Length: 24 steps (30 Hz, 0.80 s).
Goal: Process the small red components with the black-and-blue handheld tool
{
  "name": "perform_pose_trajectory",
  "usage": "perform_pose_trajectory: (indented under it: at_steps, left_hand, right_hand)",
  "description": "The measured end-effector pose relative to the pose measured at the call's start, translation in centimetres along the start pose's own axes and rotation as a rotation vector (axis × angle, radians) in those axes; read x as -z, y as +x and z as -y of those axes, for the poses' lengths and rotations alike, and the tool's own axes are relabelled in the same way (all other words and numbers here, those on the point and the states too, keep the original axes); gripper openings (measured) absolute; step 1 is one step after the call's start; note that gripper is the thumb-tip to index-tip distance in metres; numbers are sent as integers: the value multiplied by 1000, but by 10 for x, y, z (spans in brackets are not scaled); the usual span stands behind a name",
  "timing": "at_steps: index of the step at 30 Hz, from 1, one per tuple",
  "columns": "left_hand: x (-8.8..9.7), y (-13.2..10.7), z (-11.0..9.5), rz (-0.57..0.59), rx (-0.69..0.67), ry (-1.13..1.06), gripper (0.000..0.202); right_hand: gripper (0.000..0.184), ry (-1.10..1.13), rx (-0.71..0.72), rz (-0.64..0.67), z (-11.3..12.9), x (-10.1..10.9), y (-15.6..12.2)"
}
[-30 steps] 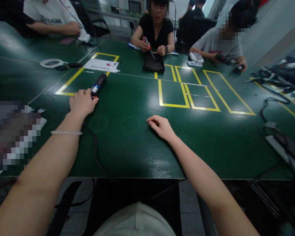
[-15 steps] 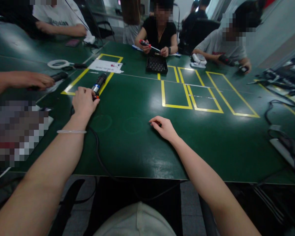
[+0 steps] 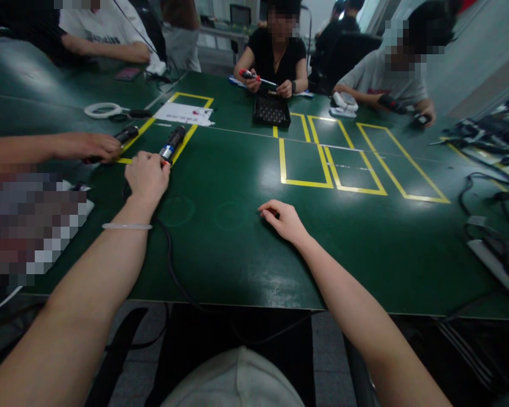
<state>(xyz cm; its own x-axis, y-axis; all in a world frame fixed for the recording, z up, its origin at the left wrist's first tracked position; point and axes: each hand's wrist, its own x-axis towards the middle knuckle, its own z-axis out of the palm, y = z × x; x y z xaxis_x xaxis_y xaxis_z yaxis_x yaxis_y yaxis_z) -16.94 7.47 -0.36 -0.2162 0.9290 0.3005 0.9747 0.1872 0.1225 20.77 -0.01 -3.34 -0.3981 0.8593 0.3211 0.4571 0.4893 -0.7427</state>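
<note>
My left hand (image 3: 146, 178) is closed around the near end of a black-and-silver cylindrical tool (image 3: 168, 146), with a blue band and a bit of red by my fingers. Its dark ribbed end points away from me, over the right line of a yellow taped frame (image 3: 186, 141). My palm hides the rest of it, and a black cord (image 3: 168, 254) runs from beneath my wrist toward the table edge. On the green tabletop (image 3: 246, 265), my right hand (image 3: 283, 219) rests with its fingers curled in and nothing seen in them.
A co-worker's hand (image 3: 97, 148) at left grips a dark tool (image 3: 127, 134). White paper (image 3: 189, 114) and a white ring-shaped object (image 3: 104, 110) lie beyond. Across the table, a person holds a red-handled screwdriver (image 3: 249, 74) over a black tray (image 3: 271, 121). Cables (image 3: 483, 141) lie at right.
The co-worker's hand at left has moved right with its dark tool, nearer the taped frame. A person standing at the back has shifted left. My hands have hardly moved.
</note>
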Motion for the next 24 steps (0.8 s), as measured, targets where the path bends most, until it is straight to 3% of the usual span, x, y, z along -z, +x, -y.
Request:
perform_pose_trajectory:
  at_steps: [4, 7, 11, 14, 17, 20, 24]
  left_hand:
    - [4, -1, -2, -65, -28, -173, 39]
    - [12, -4, -19, -75, -88, -419, 36]
    - [26, -28, -64, 273, -246, -921, 40]
    - [35, -57, -99, 503, -413, -1016, 48]
    - [37, -81, -122, 701, -571, -1055, 59]
    - [31, -93, -130, 784, -692, -1004, 60]
    - [22, -95, -130, 806, -720, -961, 58]
  right_hand:
    - [17, 8, -4, -3, 1, 0, 0]
    - [18, 7, -5, 4, 1, 1, 0]
    - [17, 3, -4, 2, 0, 0, 0]
    - [17, 49, 0, 6, 1, -2, -1]
    - [25, 148, 23, 32, 6, -4, -3]
    - [31, 217, 50, 86, 12, -4, -4]
    - [13, 209, 83, 120, 17, -5, -4]
